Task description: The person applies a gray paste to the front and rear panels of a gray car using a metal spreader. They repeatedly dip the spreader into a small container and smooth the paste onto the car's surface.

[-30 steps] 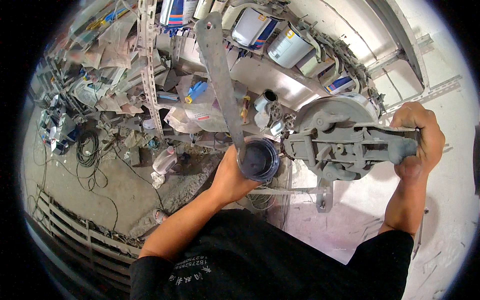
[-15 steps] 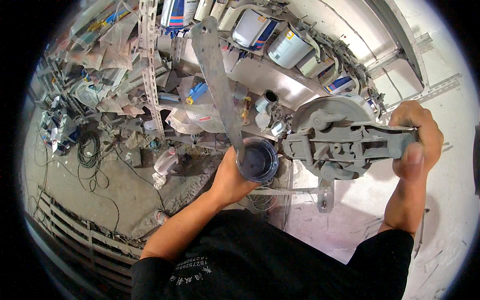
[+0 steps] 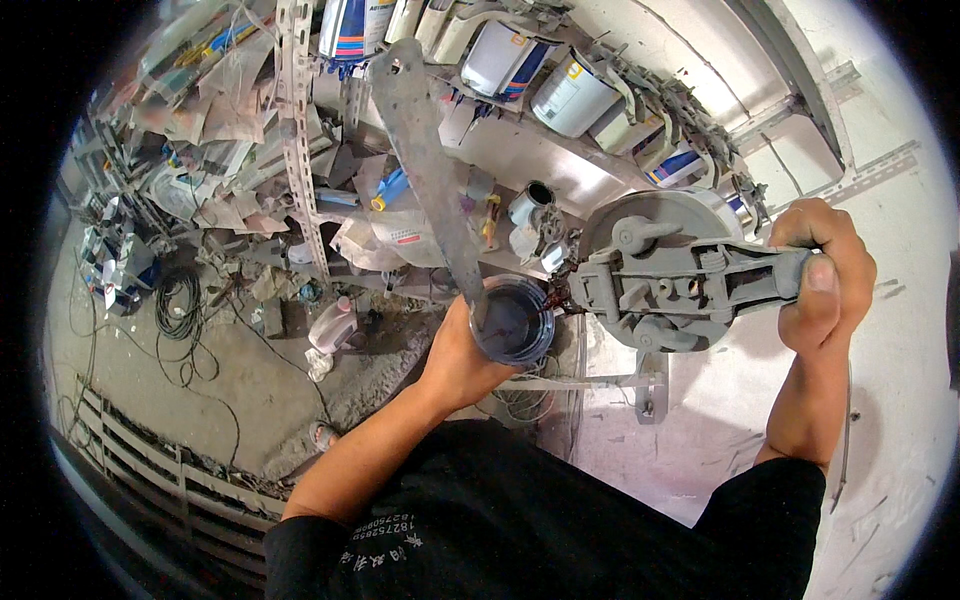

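Observation:
My left hand (image 3: 452,350) is closed around a clear plastic cup (image 3: 520,345) with dark liquid in it. A long flat metal stir stick (image 3: 425,160) stands in the cup, leaning up and away past its rim. To the right, my right hand (image 3: 828,275) grips the handle of a grey paint can mixing lid (image 3: 680,285). The lid sits on a paint can (image 3: 735,212) that is tipped on its side, mostly hidden behind the lid. Its spout end is beside the cup's rim, where dark reddish liquid (image 3: 558,292) shows.
Paint cans (image 3: 575,95) with lids line a shelf ahead. Below them stands a small open tin (image 3: 531,200). Paper and scraps (image 3: 225,115) fill the rack at left, behind a perforated metal post (image 3: 300,150). A coiled cable (image 3: 178,305) and a pinkish jug (image 3: 333,322) are on the floor.
The can and its lid have shifted slightly left with my right hand. Dark reddish liquid now shows at the spout, at the cup's rim. My left hand has barely moved.

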{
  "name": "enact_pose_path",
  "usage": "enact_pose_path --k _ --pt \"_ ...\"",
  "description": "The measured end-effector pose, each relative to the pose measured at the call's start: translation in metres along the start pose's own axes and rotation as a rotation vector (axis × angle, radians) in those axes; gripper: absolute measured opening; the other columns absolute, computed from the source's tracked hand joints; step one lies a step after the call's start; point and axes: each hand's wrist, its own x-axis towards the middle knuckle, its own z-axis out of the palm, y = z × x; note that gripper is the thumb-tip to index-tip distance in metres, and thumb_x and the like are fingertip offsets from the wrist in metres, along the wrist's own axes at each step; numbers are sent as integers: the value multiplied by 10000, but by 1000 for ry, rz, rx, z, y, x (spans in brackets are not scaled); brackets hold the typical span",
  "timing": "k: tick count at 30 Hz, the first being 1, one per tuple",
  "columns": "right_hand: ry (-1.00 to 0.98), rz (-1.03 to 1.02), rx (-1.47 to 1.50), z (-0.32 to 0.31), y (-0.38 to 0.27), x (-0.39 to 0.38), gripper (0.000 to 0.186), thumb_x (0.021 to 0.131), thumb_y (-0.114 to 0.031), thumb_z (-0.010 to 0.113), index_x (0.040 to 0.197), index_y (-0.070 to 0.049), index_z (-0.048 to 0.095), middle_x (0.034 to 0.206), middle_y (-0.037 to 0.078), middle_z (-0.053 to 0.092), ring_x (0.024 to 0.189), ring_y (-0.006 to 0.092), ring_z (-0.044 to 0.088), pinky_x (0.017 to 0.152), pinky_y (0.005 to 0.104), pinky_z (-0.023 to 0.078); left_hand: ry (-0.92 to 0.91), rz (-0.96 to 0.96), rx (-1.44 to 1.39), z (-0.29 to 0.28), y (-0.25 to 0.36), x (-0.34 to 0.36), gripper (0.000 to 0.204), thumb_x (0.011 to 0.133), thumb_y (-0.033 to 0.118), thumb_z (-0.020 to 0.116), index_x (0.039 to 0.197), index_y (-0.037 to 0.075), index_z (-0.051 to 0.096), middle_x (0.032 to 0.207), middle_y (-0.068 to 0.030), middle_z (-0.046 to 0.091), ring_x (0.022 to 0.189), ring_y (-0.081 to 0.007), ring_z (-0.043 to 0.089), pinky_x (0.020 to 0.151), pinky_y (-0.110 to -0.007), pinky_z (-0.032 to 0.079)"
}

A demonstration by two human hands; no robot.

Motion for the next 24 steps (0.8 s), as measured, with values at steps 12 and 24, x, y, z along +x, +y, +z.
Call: enact_pose_path --k 12,24 --pt "13 24 -28 -2 0 -4 439 917 -419 422 787 -23 559 683 108 560 564 208 543 527 292 416 9 -9 -61 -1 5 -3 665 654 177 829 1223 53 508 1152 -161 590 1079 -332 581 938 -389 456" --pt "75 189 -83 0 5 -10 905 708 -925 334 789 -45 528 695 56 541 580 152 529 529 251 418 38 33 -30 1 7 0 620 651 154 817 1195 51 539 1109 -156 611 1049 -333 592 920 -389 463"
